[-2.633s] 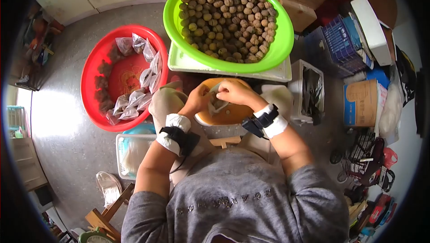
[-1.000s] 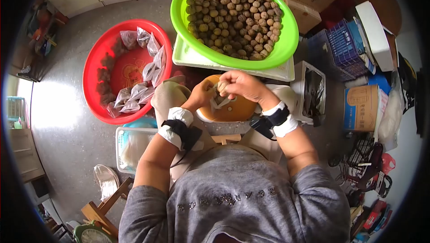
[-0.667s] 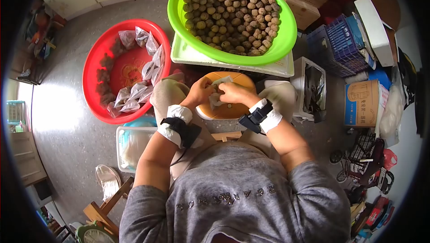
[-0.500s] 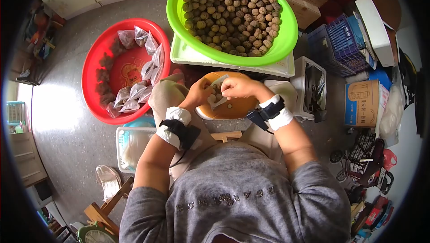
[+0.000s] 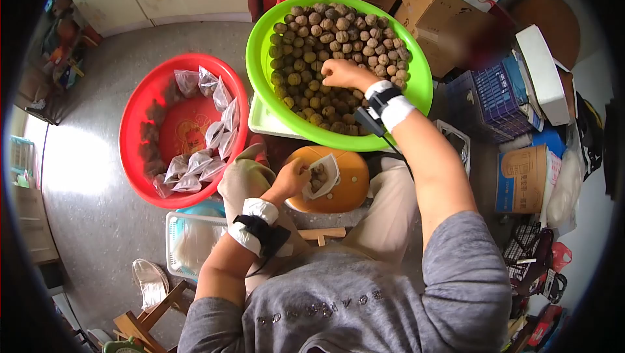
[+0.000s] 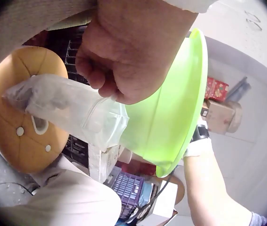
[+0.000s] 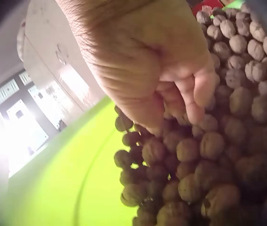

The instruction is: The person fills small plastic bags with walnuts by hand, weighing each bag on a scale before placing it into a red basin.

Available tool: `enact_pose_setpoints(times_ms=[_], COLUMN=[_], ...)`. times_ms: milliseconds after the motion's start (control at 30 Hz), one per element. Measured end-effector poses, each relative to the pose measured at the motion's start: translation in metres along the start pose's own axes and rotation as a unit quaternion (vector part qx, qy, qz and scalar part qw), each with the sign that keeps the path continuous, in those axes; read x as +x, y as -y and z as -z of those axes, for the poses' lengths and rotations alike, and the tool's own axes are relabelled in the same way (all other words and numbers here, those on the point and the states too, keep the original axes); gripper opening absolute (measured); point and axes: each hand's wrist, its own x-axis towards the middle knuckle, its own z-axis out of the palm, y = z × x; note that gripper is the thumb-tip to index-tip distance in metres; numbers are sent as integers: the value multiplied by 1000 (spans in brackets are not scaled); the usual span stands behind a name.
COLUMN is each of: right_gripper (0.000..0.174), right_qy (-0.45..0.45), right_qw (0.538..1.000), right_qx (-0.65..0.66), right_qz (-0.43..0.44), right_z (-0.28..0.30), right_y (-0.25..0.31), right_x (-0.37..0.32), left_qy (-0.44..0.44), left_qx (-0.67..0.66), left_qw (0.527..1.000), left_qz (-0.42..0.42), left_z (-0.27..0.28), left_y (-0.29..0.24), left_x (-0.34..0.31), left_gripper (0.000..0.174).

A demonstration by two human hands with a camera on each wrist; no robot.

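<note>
Curled fingers of the left hand (image 5: 290,180) grip the edge of a clear plastic bag (image 5: 331,169), whose mouth stands open with walnuts visible inside. In the left wrist view, the bag (image 6: 77,106) hangs from the left hand (image 6: 128,52) over a tan stool seat (image 6: 29,110). Over the walnuts (image 5: 312,102) in the green basin (image 5: 426,86) is the right hand (image 5: 348,74). The right wrist view shows the right hand (image 7: 147,66) with its fingers loosely bent down at the walnuts (image 7: 190,150); nothing held is visible between them.
A red basin (image 5: 127,157) with several filled bags (image 5: 215,135) stands left of the green one. A white basket (image 5: 174,239) is beside the left knee. Cardboard boxes (image 5: 426,11), a blue crate (image 5: 498,102) and a white bin (image 5: 456,135) lie to the right.
The right hand has left the bag and moved up and forward to the walnuts in the green basin. The left hand still grips the bag. The head view has shifted, showing more beyond the basin.
</note>
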Motion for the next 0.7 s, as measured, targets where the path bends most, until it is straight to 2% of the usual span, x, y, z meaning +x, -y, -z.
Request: enact_pose_setpoints(times_ms=[67,100,200,300,333,433,467,500,567,633,700], right_gripper=[27,24,21,18,22,29,33,27,25,27,26], right_qy=[-7,-4,47,22,39,34,1,44,152,109,105], right_qw=[996,993,962,949,946,974,995,997,945,887,844], right_qx=[-88,-117,-270,-315,-322,-225,-102,38,277,445,526], right_qz=[31,16,24,8,-6,5,17,-51,-88,-58,-15], right_z=[-14,-23,-43,-59,-60,-41,-44,-29,-11,10,18], right_y=[-10,-14,-12,-14,-13,-2,-20,-7,-2,28,43], right_x=[24,34,47,54,57,43,51,41,32,-3,-32], left_qy=[-1,-3,9,-2,-4,0,1,1,0,-2,-15], left_qx=[12,14,13,-9,1,4,3,1,5,16,-1], left_qw=[1000,1000,1000,1000,1000,1000,1000,1000,1000,1000,1000], left_qz=[-2,-3,10,5,6,9,6,1,-5,-11,-26], left_z=[2,2,6,2,3,3,4,4,5,6,3], left_y=[-3,-3,-12,-2,-2,-3,-5,-7,-10,-14,-8], left_x=[-1,-1,-3,0,1,1,1,0,-2,-3,0], left_gripper=[22,22,23,19,20,21,21,22,23,23,22])
